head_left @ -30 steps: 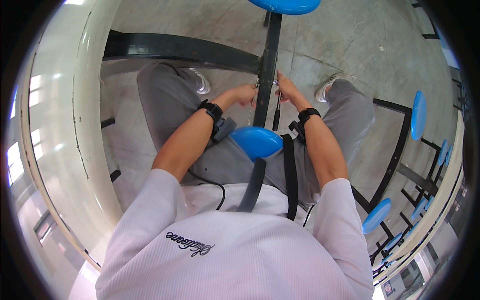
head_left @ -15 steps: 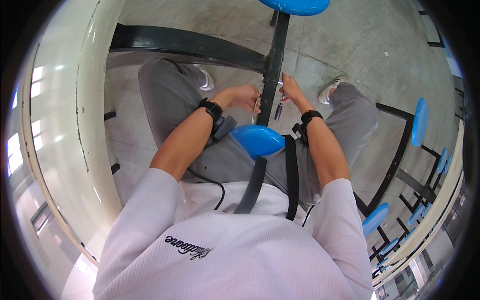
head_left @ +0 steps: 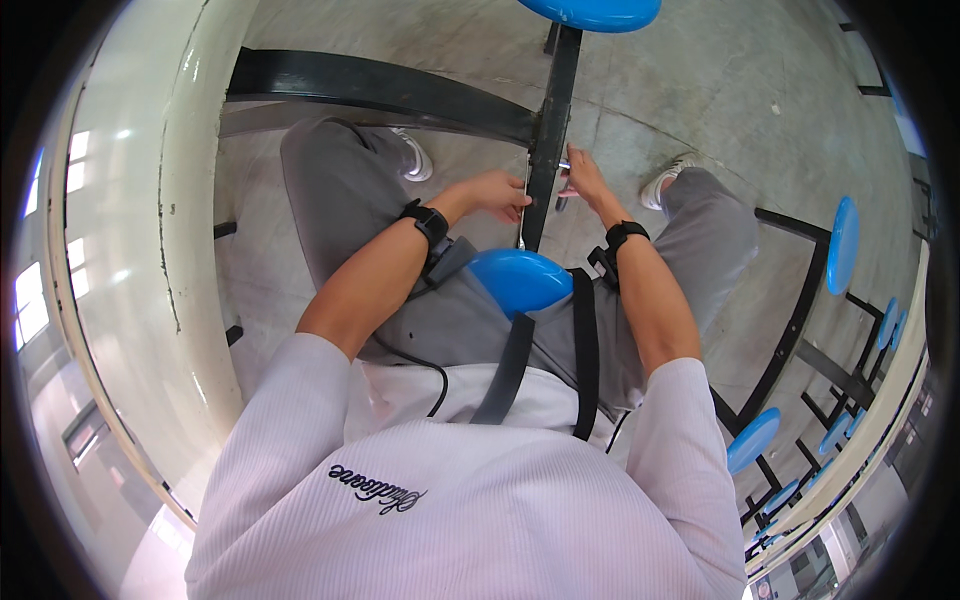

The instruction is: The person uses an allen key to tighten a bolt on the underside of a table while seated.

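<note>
My left hand (head_left: 502,195) is closed on a thin silver wrench (head_left: 522,232) along the left side of the black metal post (head_left: 550,110). On the post's other side, my right hand (head_left: 585,175) grips a tool with a silver shaft and a dark handle (head_left: 562,203). Its head is hidden by my fingers and the post. A curved black beam (head_left: 370,88) joins the post from the left. I sit astride it over a blue seat (head_left: 520,285), my legs spread to either side.
A white, chipped tabletop edge (head_left: 180,230) runs along my left. Another blue seat (head_left: 590,10) caps the post's far end. Rows of black frames with blue seats (head_left: 842,245) line the right side. Grey concrete floor (head_left: 730,70) lies below.
My left hand has shifted slightly along the post with the silver wrench. The right-hand tool's dark handle has swung up, now more hidden. The view has drifted a little.
</note>
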Available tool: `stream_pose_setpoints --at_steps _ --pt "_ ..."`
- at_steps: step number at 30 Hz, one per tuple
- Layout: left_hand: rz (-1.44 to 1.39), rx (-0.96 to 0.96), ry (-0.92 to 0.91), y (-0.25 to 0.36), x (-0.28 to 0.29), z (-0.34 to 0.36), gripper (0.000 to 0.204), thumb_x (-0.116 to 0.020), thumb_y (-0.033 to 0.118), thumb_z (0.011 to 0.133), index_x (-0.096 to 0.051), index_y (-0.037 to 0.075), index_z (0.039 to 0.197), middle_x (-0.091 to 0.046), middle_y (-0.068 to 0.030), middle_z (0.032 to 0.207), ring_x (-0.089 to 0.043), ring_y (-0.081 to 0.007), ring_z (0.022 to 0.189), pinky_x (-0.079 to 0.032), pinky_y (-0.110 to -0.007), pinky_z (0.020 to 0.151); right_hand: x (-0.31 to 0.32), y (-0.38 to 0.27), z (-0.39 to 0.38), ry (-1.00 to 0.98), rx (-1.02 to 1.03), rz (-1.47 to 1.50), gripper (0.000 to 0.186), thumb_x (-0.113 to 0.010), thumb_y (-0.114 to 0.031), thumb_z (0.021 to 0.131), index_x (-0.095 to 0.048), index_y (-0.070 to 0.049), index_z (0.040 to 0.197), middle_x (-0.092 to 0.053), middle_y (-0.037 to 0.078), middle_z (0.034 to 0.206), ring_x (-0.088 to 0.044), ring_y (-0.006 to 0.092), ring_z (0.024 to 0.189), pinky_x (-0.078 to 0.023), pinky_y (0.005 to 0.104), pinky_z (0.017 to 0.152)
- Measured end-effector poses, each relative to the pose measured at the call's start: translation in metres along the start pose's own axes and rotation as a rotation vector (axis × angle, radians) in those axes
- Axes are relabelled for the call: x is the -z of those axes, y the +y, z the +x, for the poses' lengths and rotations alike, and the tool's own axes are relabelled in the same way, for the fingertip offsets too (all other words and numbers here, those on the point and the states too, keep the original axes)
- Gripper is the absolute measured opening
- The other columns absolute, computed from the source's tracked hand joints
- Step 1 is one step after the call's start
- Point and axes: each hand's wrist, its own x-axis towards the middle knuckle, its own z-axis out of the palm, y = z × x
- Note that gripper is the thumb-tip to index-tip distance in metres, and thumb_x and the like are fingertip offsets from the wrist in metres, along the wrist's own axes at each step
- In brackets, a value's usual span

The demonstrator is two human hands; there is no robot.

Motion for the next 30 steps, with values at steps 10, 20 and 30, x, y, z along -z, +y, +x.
stream_pose_setpoints --at_steps 10,20,30 --pt "0.02 -0.087 -0.022 -0.004 0.003 0.005 0.073 -0.06 0.005 0.078 -0.015 -0.01 0.133 -0.06 -0.0176 0.085 -0.062 -0.0229 0.073 -0.054 -0.032 0.064 0.003 -0.019 -0.001 -0.069 -0.294 -0.174 0.067 -0.023 -0.054 0.089 -0.048 0.006 0.106 -0.053 0.014 0.071 -0.05 0.023 0.06 -0.054 0.0407 0.055" --pt "0.062 -0.157 -0.031 -0.005 0.004 0.005 0.08 -0.058 0.001 0.075 -0.008 -0.002 0.137 -0.056 -0.0143 0.08 -0.06 -0.0203 0.067 -0.053 -0.031 0.061 -0.006 0.004 0.002 0.003 -0.054 0.169 0.049 -0.038 -0.045 0.09 -0.042 0.003 0.103 -0.048 0.011 0.082 -0.048 0.016 0.06 -0.055 0.0357 0.054" --pt "0.024 -0.122 -0.045 -0.002 0.008 0.002 0.096 -0.058 -0.002 0.073 0.01 0.009 0.139 -0.055 -0.0157 0.081 -0.059 -0.021 0.066 -0.053 -0.032 0.06 -0.001 -0.026 -0.002 -0.05 -0.384 -0.14 0.055 -0.025 -0.054 0.088 -0.051 -0.005 0.083 -0.044 0.003 0.054 -0.034 0.014 0.04 -0.032 0.029 0.038"
